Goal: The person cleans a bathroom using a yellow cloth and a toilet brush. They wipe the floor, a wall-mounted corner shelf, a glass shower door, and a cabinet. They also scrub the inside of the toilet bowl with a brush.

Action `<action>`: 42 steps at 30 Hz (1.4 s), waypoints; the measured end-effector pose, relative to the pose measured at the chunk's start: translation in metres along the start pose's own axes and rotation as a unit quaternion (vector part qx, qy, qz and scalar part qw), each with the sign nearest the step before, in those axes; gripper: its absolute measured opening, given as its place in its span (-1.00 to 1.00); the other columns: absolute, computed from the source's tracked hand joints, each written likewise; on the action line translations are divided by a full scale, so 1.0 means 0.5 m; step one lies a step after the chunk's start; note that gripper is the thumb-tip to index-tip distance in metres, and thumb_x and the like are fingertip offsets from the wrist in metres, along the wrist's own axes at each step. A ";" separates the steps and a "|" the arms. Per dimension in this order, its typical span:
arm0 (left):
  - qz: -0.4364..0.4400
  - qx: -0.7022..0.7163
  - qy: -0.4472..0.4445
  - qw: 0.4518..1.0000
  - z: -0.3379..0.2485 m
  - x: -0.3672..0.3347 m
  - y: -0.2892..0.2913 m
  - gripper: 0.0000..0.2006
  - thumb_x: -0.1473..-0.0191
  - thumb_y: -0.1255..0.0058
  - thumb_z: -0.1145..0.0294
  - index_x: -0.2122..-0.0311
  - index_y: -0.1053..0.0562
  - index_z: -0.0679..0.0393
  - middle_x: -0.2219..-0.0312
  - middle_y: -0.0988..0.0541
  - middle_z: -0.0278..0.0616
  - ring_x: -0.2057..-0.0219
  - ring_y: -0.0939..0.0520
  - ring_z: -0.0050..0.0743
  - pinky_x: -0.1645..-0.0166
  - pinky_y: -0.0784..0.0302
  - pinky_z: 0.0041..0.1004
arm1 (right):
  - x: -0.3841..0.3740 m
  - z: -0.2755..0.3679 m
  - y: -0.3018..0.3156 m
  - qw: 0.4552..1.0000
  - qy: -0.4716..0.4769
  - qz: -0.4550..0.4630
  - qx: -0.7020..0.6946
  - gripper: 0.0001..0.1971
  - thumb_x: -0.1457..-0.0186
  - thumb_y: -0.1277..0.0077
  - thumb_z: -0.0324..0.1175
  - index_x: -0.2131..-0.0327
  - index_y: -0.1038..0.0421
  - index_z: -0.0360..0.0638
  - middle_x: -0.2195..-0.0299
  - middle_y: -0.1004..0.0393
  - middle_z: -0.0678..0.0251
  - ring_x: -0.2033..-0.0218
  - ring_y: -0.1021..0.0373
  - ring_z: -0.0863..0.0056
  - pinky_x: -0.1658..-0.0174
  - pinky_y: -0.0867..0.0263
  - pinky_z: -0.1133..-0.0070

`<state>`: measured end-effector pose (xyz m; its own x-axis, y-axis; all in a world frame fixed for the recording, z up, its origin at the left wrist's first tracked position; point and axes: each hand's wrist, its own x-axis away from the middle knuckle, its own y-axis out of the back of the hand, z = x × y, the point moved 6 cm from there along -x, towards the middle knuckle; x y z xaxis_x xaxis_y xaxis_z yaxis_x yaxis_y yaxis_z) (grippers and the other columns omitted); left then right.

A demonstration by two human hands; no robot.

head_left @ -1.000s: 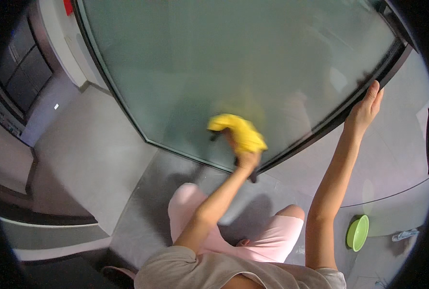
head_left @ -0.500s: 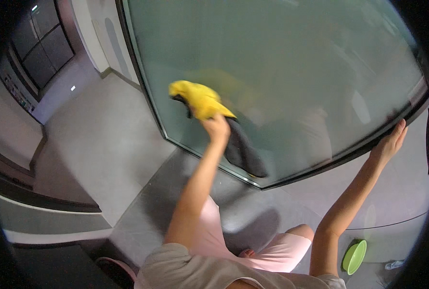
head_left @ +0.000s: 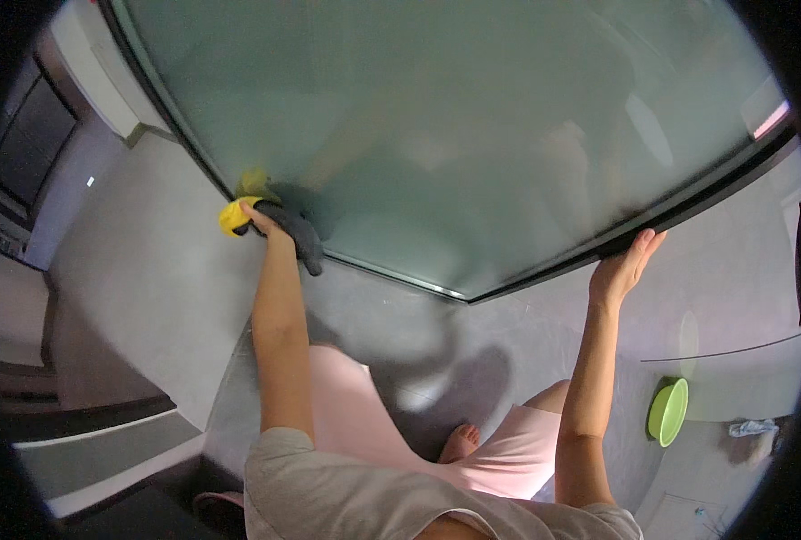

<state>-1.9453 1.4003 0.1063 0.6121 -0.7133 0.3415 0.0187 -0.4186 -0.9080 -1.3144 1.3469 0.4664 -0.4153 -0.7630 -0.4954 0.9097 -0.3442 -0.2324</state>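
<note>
A large glass door (head_left: pixel 472 117) with a black frame (head_left: pixel 733 184) fills the upper middle of the view. My left hand (head_left: pixel 264 221) is closed on a yellow and dark grey cloth (head_left: pixel 292 232) at the lower left corner of the pane. The yellow part bunches by the fingers, and the grey part hangs to the right along the bottom edge. A yellow reflection shows in the glass just above. My right hand (head_left: pixel 623 268) grips the black frame at the right edge, its fingers partly hidden against it.
Grey tiled floor (head_left: pixel 139 261) stretches left toward a doorway and a dark door (head_left: pixel 33 139). A green basin (head_left: pixel 668 412) is at the right, with a bluish crumpled item (head_left: pixel 751 428) beyond it. My bare foot (head_left: pixel 460 444) is below the door's corner. A pinkish rim (head_left: pixel 219 497) shows at lower left.
My left hand has carried the cloth left and slightly down the glass to its lower left corner. The view has shifted, and my right hand still holds the frame.
</note>
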 end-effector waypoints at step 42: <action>0.669 -0.637 0.018 0.381 0.507 1.256 -0.808 -0.78 -0.17 0.08 0.40 0.10 -0.44 0.23 0.62 -0.45 -0.37 0.58 -0.40 -0.71 0.48 -0.31 -0.53 | 0.104 0.253 0.297 0.966 -0.046 0.091 0.237 -0.79 -0.08 0.07 -0.46 0.22 -0.41 -0.37 0.45 -0.44 0.04 0.42 -0.41 0.29 0.26 -0.32 0.49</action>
<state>-1.3681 1.2640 0.6262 -0.6134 -0.7649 -0.1966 -0.7047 0.4178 0.5735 -1.2003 1.1871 0.5118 -0.2665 -0.8721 -0.4104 0.8777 -0.3955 0.2706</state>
